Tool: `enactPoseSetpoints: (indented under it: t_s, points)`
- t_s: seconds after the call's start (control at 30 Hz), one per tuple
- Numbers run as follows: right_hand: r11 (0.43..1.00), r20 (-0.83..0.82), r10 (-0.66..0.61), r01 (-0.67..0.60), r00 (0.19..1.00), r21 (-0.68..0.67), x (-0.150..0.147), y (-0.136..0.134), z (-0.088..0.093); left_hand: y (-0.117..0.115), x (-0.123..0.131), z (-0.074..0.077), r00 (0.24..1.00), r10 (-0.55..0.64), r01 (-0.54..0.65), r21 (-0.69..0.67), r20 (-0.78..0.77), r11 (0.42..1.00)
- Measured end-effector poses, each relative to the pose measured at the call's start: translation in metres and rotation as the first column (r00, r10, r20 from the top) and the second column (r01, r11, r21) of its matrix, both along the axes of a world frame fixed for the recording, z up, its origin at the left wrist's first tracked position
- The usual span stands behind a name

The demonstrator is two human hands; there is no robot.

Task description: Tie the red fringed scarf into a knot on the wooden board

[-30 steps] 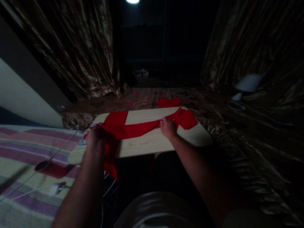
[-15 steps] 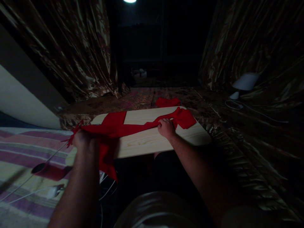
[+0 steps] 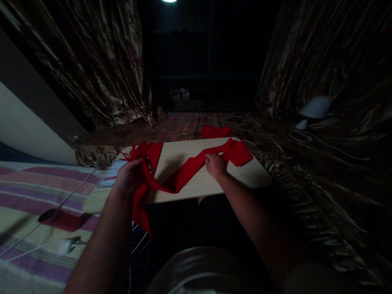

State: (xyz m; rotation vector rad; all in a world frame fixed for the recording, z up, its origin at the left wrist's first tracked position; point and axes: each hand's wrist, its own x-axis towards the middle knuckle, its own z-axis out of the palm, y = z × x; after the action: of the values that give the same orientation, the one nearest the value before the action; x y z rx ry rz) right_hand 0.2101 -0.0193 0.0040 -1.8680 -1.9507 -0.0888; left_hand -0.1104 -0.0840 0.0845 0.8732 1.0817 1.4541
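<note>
A long red scarf (image 3: pixel 186 171) with a fringed end stretches over a pale wooden board (image 3: pixel 196 191). My left hand (image 3: pixel 130 175) is closed around its fringed end, raised over the board's left side. Between my hands the cloth sags in a loose curve. My right hand (image 3: pixel 215 165) grips the scarf near the middle right of the board, its fingers closed on the fabric. Beyond that hand the cloth lies bunched at the right. More red cloth lies under and beside my left hand and hangs over the front edge.
A folded red cloth (image 3: pixel 216 131) lies behind the board. At left, a striped bedspread (image 3: pixel 27 196) carries a dark red cylinder (image 3: pixel 61 219), a white plug (image 3: pixel 65 247) and cables. A white lamp (image 3: pixel 316 107) stands at the right. Patterned curtains (image 3: pixel 113 61) hang behind.
My left hand has moved right and slightly up with the fringed end, so the once-taut scarf now sags. A pale, partly blurred item shows at the board's left. My right hand stays nearly still.
</note>
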Motion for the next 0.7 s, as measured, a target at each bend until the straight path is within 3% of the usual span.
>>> enactPoseSetpoints:
  t_s: [0.07, 0.17, 0.23, 0.3, 0.4, 0.5, 0.57, 0.63, 0.7]
  points:
    - [1.000, -0.027, 0.021, -0.020, 0.999, 0.008, 0.000, 0.000, 0.000, -0.004, 0.009, -0.005, 0.961, -0.247, 0.239, -0.071, -0.123, 0.968]
    - [0.998, -0.065, 0.064, -0.062, 0.996, 0.034, 0.001, 0.001, -0.001, -0.008, 0.024, -0.004, 0.800, -0.524, 0.498, -0.165, -0.293, 0.852]
    - [0.997, -0.088, 0.071, -0.068, 0.994, 0.033, 0.001, 0.001, -0.001, -0.008, 0.034, -0.001, 0.702, -0.620, 0.604, -0.170, -0.349, 0.779]
    - [0.996, -0.114, 0.086, -0.082, 0.990, 0.035, 0.001, 0.001, -0.002, -0.003, 0.045, 0.000, 0.663, -0.655, 0.655, -0.142, -0.364, 0.742]
    - [0.986, -0.165, 0.161, -0.151, 0.973, 0.070, 0.003, 0.002, -0.005, 0.014, 0.058, -0.006, 0.707, -0.617, 0.630, -0.087, -0.345, 0.771]
    - [0.970, -0.256, 0.239, -0.220, 0.937, 0.102, 0.005, 0.005, -0.009, 0.037, 0.069, -0.018, 0.848, -0.417, 0.435, -0.021, -0.328, 0.900]
    - [0.964, -0.371, 0.267, -0.251, 0.890, 0.092, 0.004, 0.008, -0.012, 0.053, 0.077, -0.026, 0.872, -0.303, 0.316, -0.030, -0.385, 0.948]
    - [0.949, -0.537, 0.297, -0.305, 0.790, 0.076, -0.001, 0.014, -0.014, 0.066, 0.086, -0.032, 0.868, -0.270, 0.271, -0.059, -0.417, 0.961]
    - [0.924, -0.726, 0.310, -0.373, 0.614, 0.080, -0.009, 0.019, -0.012, 0.077, 0.094, -0.035, 0.859, -0.319, 0.308, -0.094, -0.401, 0.947]
